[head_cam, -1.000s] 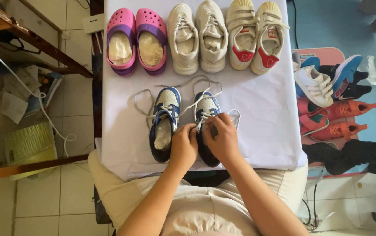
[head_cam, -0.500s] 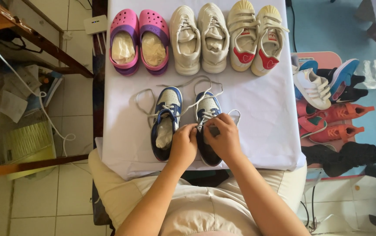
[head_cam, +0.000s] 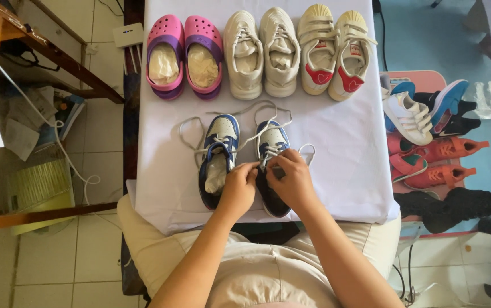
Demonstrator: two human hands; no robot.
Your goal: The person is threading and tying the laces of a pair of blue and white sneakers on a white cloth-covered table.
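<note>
Two small blue-and-white sneakers lie toe-away on a white-covered table. The left sneaker is stuffed with paper and its laces trail loose. My left hand and my right hand meet over the right sneaker, fingers pinched on its white laces near the tongue. The rear half of that sneaker is hidden under my hands.
Along the far edge stand pink clogs, cream sneakers and white strap shoes with red heels. More shoes lie on the floor to the right. A wooden table with papers and cables stands left.
My hands stay on the right sneaker's laces with small finger movements. The view has shifted slightly.
</note>
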